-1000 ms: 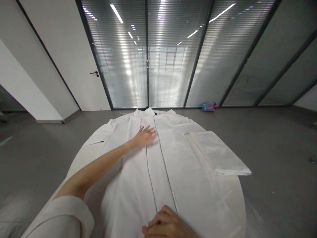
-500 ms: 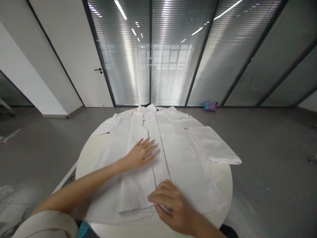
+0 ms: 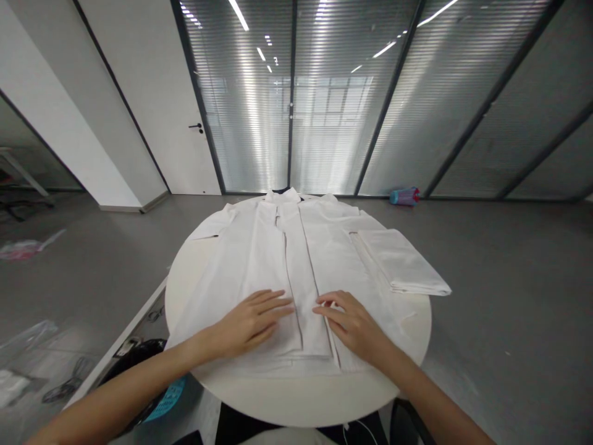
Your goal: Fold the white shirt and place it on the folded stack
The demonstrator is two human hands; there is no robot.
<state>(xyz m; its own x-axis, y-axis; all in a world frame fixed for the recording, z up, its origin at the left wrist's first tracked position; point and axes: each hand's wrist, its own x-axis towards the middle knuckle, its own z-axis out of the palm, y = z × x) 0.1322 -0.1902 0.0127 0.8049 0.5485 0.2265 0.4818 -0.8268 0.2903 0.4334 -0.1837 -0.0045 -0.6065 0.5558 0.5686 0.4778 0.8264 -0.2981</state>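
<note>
Head view: the white shirt (image 3: 296, 272) is spread flat on the round table (image 3: 296, 402), apparently so both front edges can be reached. The left hand (image 3: 257, 318) is held open over the left panel; the right hand (image 3: 349, 321) is half-curled at the right edge, and whether cloth is pinched cannot be told. The collar (image 3: 283, 196) is pointed far, the long axis laid near to far.

White door (image 3: 155, 93), black handle (image 3: 196, 127) – slatted blinds (image 3: 331, 136) – blue-purple basket (image 3: 404, 196) lying on grey floor (image 3: 504, 266)
</note>
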